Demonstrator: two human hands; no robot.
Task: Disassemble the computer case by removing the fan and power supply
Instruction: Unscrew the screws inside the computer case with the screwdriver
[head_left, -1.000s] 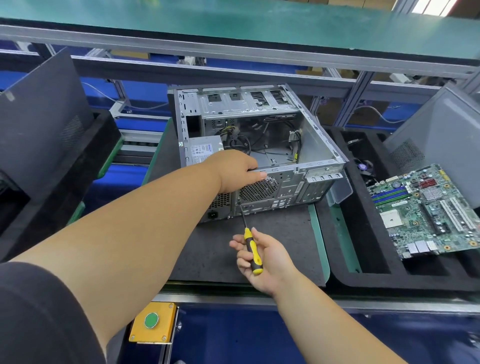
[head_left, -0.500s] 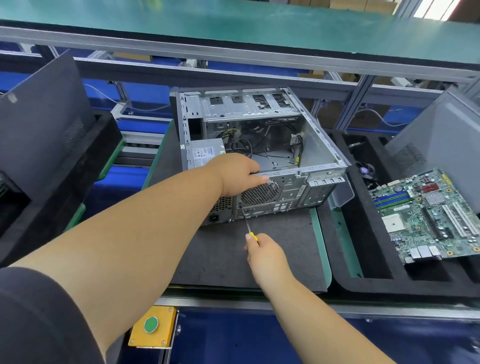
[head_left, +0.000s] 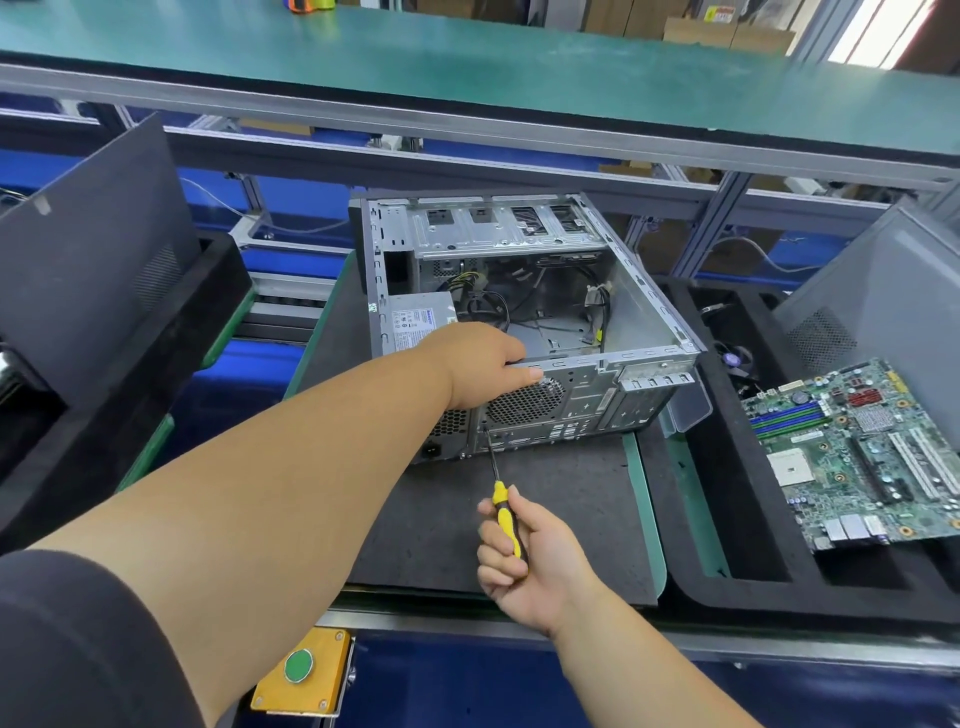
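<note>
An open silver computer case (head_left: 644, 306) lies on its side on a dark mat (head_left: 561, 509), its rear panel facing me. The power supply (head_left: 415, 322) with a white label sits inside at the near left. A round fan grille (head_left: 524, 402) shows in the rear panel. My left hand (head_left: 478, 364) grips the top edge of the rear panel above the grille. My right hand (head_left: 524, 561) holds a yellow-and-black screwdriver (head_left: 501, 504), whose tip touches the rear panel just below the grille's left side.
A green motherboard (head_left: 852, 452) lies in a black foam tray (head_left: 727, 571) at the right, beside a grey side panel (head_left: 883, 306). A dark panel (head_left: 88, 249) leans at the left. A yellow box with a green button (head_left: 298, 667) sits at the front edge.
My right hand turned the screwdriver: half a second ago the back of the hand hid the handle, now the handle shows again. The left hand has stayed on the case.
</note>
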